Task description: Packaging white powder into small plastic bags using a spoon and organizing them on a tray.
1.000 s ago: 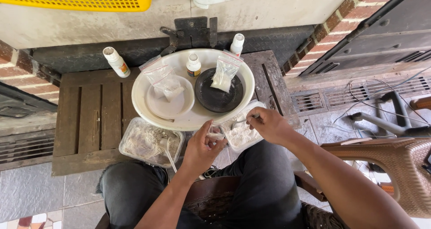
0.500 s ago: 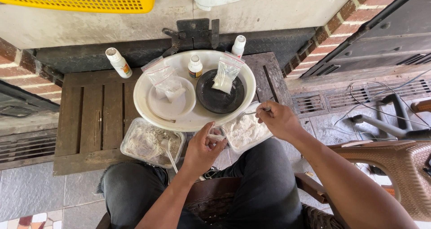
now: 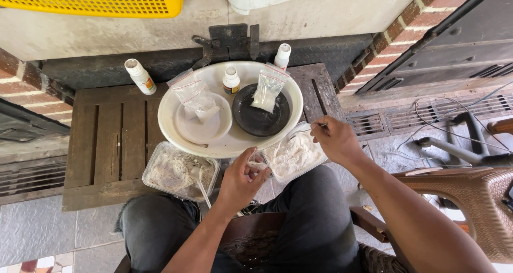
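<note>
— How are the hands set?
— The right hand (image 3: 335, 139) pinches a thin spoon handle (image 3: 315, 126), wrist bent over the tub of white powder (image 3: 293, 155) just below it.
— And the other?
— The left hand (image 3: 241, 181) curls closed around a small clear bag (image 3: 258, 164), beside that tub; the white basin (image 3: 176, 124) sits beyond on the worktop (image 3: 107, 144).

Lighting: bright, even daylight; soft shadows. Glare: mild on the white basin (image 3: 171, 124) rim and pale wall (image 3: 107, 32). Focus: sharp centrally. Distortion: wide-angle bending toward edges. Blur: none noticeable.
</note>
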